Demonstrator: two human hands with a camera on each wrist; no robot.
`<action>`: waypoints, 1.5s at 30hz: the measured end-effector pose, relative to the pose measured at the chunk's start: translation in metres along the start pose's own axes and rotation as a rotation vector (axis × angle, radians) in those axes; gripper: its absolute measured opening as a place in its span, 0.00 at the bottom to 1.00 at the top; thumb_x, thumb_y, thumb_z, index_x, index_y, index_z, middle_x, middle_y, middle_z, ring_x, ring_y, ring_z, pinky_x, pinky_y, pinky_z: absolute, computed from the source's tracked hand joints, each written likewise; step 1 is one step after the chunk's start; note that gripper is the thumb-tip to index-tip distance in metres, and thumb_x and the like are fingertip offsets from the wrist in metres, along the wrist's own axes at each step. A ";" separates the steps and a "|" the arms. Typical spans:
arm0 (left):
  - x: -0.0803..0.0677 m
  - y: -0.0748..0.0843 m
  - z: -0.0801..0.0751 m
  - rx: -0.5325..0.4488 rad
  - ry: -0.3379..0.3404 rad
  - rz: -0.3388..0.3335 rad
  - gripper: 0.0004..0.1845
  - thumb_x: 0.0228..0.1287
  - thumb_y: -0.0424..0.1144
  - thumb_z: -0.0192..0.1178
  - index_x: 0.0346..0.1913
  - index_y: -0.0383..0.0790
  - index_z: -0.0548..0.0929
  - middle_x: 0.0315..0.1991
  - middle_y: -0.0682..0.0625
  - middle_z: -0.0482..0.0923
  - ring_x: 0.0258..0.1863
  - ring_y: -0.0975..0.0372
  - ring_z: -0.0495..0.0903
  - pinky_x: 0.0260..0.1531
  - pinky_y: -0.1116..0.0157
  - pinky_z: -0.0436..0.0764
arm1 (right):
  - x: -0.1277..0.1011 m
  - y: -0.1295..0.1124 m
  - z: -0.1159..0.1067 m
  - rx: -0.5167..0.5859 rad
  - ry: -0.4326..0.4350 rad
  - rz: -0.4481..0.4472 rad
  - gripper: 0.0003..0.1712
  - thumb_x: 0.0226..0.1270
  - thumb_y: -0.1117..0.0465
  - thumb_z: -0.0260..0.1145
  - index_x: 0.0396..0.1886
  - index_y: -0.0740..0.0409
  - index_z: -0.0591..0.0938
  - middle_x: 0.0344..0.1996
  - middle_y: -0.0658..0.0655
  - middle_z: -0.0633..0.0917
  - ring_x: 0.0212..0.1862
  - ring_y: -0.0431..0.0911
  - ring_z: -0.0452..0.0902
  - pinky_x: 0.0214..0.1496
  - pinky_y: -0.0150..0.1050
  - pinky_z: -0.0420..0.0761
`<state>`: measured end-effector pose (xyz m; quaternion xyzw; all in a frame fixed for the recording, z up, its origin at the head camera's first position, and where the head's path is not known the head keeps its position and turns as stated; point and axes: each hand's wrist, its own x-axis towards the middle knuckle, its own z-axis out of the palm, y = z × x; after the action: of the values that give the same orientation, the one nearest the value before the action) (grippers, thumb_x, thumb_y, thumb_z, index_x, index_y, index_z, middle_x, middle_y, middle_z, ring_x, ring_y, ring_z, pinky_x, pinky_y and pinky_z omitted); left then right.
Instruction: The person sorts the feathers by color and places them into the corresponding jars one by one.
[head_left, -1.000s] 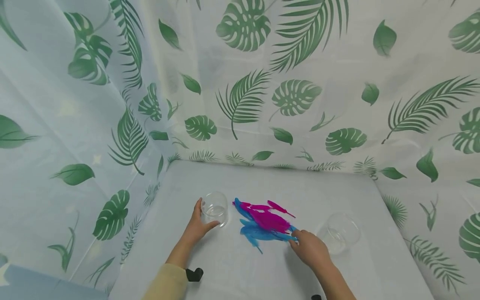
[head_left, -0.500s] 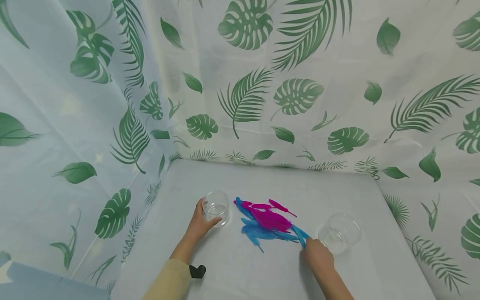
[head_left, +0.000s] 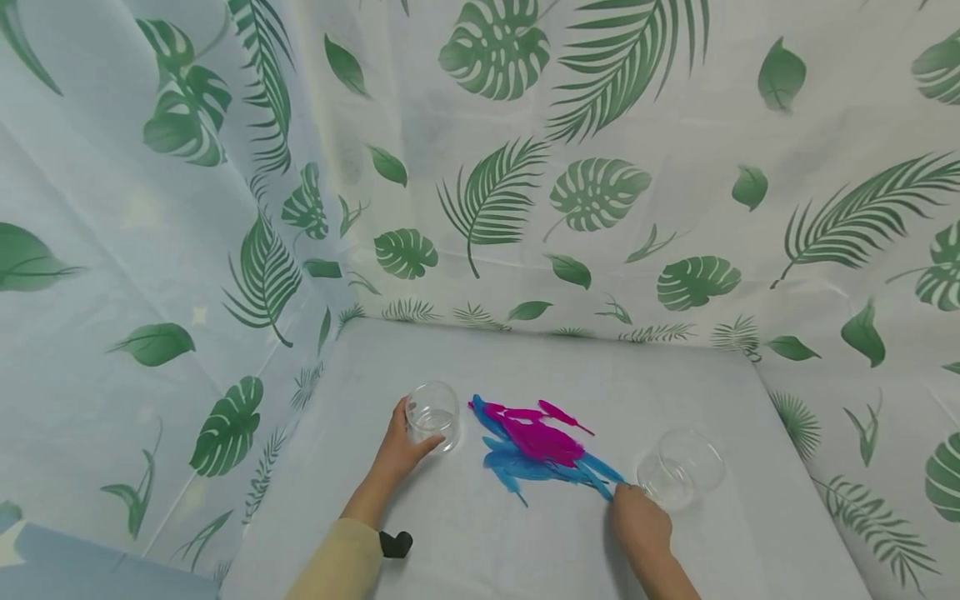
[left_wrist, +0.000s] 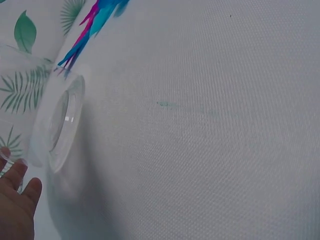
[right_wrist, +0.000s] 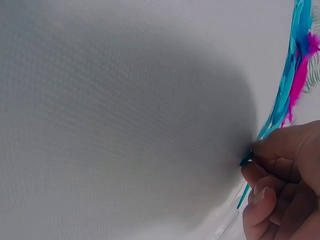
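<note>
A clear cup (head_left: 433, 421) stands at the middle left of the table, my left hand (head_left: 401, 446) holding it with the thumb in front and the fingers round its far left side. In the left wrist view the fingertips lie against the cup wall (left_wrist: 30, 115). My right hand (head_left: 642, 518) pinches the end of a blue feather (right_wrist: 272, 120) between thumb and forefinger. That feather stretches from a loose pile of blue feathers (head_left: 528, 464) and magenta feathers (head_left: 543, 439) in the middle.
A second clear cup (head_left: 684, 471) stands just right of the right hand. White cloth covers the table (head_left: 525, 550). Leaf-printed curtains (head_left: 495, 192) rise behind the table and on its left.
My right hand has drawn back to the right and toward me, pulling blue feather out from the pile. My left hand stays at its cup, its thumb now across the cup's front.
</note>
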<state>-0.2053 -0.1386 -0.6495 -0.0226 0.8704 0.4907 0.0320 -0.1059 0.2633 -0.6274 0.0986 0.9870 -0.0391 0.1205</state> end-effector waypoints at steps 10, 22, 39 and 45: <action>0.001 0.000 0.001 0.017 0.012 0.020 0.59 0.51 0.58 0.74 0.78 0.45 0.48 0.75 0.40 0.59 0.75 0.44 0.58 0.73 0.44 0.60 | -0.001 0.001 -0.042 0.088 0.045 -0.069 0.08 0.65 0.62 0.64 0.38 0.64 0.79 0.23 0.55 0.82 0.23 0.47 0.75 0.24 0.46 0.78; 0.003 -0.007 -0.005 0.049 0.036 0.042 0.59 0.50 0.61 0.73 0.77 0.45 0.50 0.73 0.40 0.62 0.74 0.45 0.61 0.72 0.45 0.62 | 0.037 -0.067 -0.150 0.435 0.287 -0.405 0.10 0.69 0.55 0.66 0.45 0.53 0.86 0.41 0.54 0.88 0.41 0.50 0.82 0.42 0.49 0.84; 0.009 -0.005 -0.002 0.057 0.040 0.050 0.59 0.48 0.62 0.74 0.77 0.45 0.52 0.74 0.40 0.62 0.73 0.46 0.63 0.70 0.45 0.65 | 0.083 -0.196 -0.157 0.276 0.154 -0.654 0.07 0.69 0.56 0.66 0.42 0.49 0.88 0.38 0.48 0.88 0.44 0.46 0.83 0.48 0.46 0.84; 0.010 -0.008 -0.007 0.057 0.032 0.057 0.59 0.48 0.62 0.73 0.77 0.44 0.52 0.73 0.39 0.62 0.71 0.45 0.65 0.68 0.44 0.67 | 0.088 -0.227 -0.137 0.116 0.168 -0.755 0.04 0.66 0.58 0.69 0.38 0.49 0.88 0.33 0.47 0.87 0.39 0.43 0.83 0.47 0.42 0.84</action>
<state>-0.2151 -0.1487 -0.6541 -0.0048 0.8848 0.4658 0.0048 -0.2679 0.0718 -0.5041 -0.2619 0.9565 -0.1279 0.0105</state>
